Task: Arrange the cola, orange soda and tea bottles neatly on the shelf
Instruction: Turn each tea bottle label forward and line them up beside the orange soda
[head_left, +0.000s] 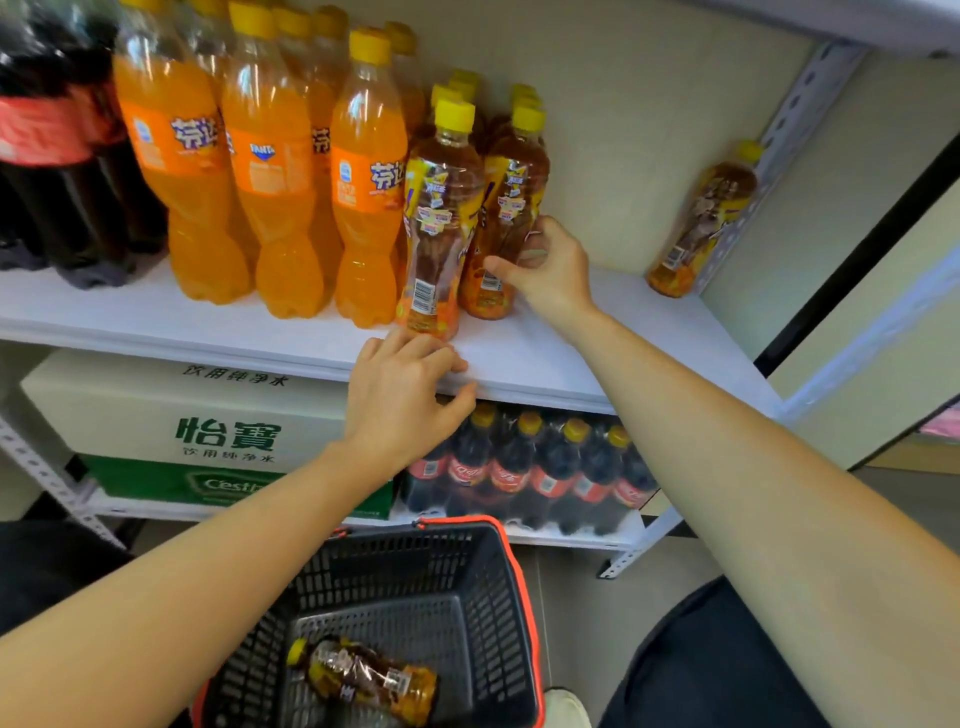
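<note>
On the white shelf (519, 358) stand cola bottles (57, 171) at the left, orange soda bottles (270, 171) in the middle and tea bottles (441, 218) to their right. My right hand (545, 265) grips the lower part of the right front tea bottle (506, 208). My left hand (405, 395) rests at the shelf's front edge with loosely curled fingers, just below the front tea bottle, holding nothing. One tea bottle (701, 218) leans alone against the shelf's right post. Another tea bottle (363, 680) lies in the basket (483, 597) below.
Below the shelf sit a white and green water carton (197, 426) and a shrink-wrapped pack of small cola bottles (545, 473). The dark basket with a red rim stands on the floor in front. A perforated metal post (795, 119) rises at the right.
</note>
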